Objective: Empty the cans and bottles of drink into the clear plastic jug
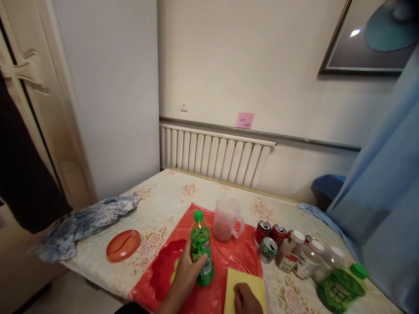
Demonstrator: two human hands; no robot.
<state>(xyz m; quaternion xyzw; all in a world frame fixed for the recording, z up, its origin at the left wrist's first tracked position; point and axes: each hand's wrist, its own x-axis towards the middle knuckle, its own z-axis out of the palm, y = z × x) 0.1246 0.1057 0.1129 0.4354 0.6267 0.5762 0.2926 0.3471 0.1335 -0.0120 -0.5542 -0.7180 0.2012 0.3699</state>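
My left hand (pixel 188 271) is wrapped round a plastic drink bottle (pixel 201 244) with a green cap and green label. The bottle stands upright over a red plastic sheet (pixel 225 257). My right hand (pixel 246 298) lies with curled fingers on a folded yellow cloth (pixel 237 279) at the sheet's near right; its fingertips are hidden. Just behind the bottle stands a translucent pinkish pitcher (pixel 225 218), its handle to the right. A red scalloped plate (pixel 160 274) with a yellow pattern lies left of the bottle, partly covered by my left arm.
Several drink cans (pixel 268 249) and clear bottles with white caps (pixel 306 261) crowd the right side, with a large green-capped bottle (pixel 340 288) nearest. On the left are a round orange-red lid (pixel 123 245) and a crumpled blue-and-white cloth (pixel 98 218). A radiator (pixel 212 152) lines the wall.
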